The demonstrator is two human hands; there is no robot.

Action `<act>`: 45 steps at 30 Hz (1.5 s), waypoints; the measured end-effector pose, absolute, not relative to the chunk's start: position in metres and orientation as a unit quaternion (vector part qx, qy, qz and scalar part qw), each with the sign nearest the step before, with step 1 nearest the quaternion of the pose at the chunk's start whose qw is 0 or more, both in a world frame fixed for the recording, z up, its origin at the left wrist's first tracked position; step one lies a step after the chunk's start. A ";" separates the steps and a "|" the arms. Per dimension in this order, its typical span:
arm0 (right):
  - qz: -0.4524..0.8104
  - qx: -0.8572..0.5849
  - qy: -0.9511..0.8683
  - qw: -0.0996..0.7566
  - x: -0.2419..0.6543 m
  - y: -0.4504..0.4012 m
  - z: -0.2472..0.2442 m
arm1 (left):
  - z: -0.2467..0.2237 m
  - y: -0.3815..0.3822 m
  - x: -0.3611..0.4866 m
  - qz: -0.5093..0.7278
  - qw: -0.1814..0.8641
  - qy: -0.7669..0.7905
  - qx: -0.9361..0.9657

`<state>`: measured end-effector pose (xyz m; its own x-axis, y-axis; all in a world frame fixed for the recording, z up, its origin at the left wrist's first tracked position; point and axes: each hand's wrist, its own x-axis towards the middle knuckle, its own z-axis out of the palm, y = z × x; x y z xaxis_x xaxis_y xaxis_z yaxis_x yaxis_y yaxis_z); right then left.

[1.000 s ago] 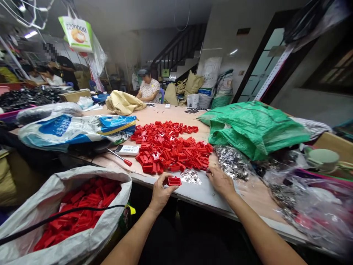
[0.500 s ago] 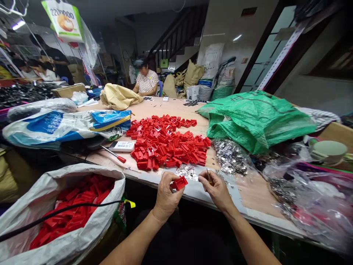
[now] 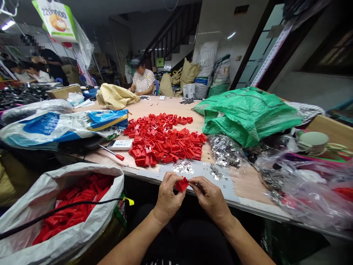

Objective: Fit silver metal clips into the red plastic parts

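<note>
My left hand [image 3: 168, 197] is closed on a small red plastic housing [image 3: 181, 184], held just off the table's front edge. My right hand [image 3: 208, 195] is pinched at the right side of that housing; whatever lies between its fingertips is too small to make out. Beyond the hands, a heap of similar red plastic parts [image 3: 165, 141] covers the middle of the table [image 3: 248, 189]. Small shiny metal pieces [image 3: 183, 167] lie in front of the heap, and more metal pieces [image 3: 216, 172] lie to their right.
An open white sack [image 3: 110, 217] of red parts stands at left, a black cord [image 3: 60, 207] across it. A screwdriver [image 3: 113, 152] lies beside a white box [image 3: 120, 144]. At right are a green sack [image 3: 248, 114] and clear plastic bags [image 3: 311, 195]. A person [image 3: 142, 79] sits across the table.
My right hand has moved left, bringing its pinched fingertips to the red housing. My left hand still holds the housing, now turned slightly. The view has shifted a little.
</note>
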<state>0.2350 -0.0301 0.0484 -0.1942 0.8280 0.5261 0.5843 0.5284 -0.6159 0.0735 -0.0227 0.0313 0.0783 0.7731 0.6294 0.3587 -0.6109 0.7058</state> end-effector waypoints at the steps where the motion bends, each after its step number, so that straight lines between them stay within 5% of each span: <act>1: 0.137 -0.460 -0.766 0.428 0.235 -0.031 0.049 | 0.032 -0.024 0.074 0.547 0.188 0.399 0.712; 16: 0.156 -0.423 -0.773 0.446 0.234 -0.046 0.052 | 0.032 -0.042 0.072 0.542 0.237 0.387 0.708; 27: 0.443 -0.511 -0.604 0.422 0.245 -0.062 0.052 | 0.034 -0.053 0.071 0.548 0.211 0.380 0.715; 45: 0.573 -0.458 -0.541 0.411 0.247 -0.070 0.019 | 0.019 -0.068 0.078 0.459 0.239 0.358 0.777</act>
